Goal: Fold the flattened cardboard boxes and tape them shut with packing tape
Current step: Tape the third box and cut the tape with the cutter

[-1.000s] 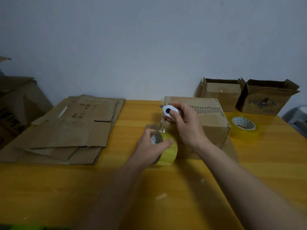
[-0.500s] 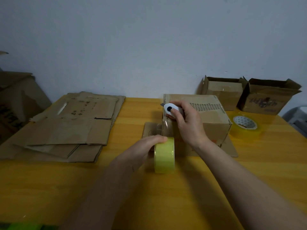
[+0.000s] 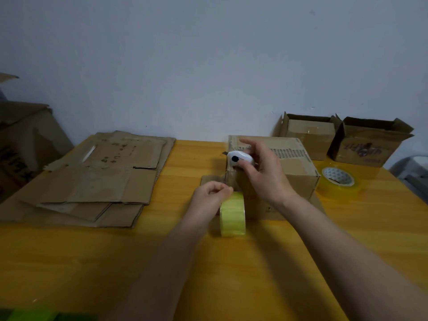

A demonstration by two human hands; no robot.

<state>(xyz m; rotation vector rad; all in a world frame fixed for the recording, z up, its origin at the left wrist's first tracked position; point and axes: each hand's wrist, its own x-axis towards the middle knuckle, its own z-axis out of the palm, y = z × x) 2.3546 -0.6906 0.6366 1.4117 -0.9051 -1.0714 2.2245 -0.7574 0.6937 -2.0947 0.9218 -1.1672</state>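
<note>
- Two hands at mid-worktop.
- Left hand curled round the top of a yellow tape roll, which stands on edge on the worktop just before the folded box.
- Right hand grips a small white cutter against the box's near-left edge; forefinger held out straight.
- Flattened cardboard stack lies left.
- Second tape roll lies flat, right of the box.
- Two open boxes at back right.

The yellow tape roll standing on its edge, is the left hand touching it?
Touching. The head view shows the left hand with its curled fingers resting on the top of the upright yellow tape roll, with no gap between them.
</note>
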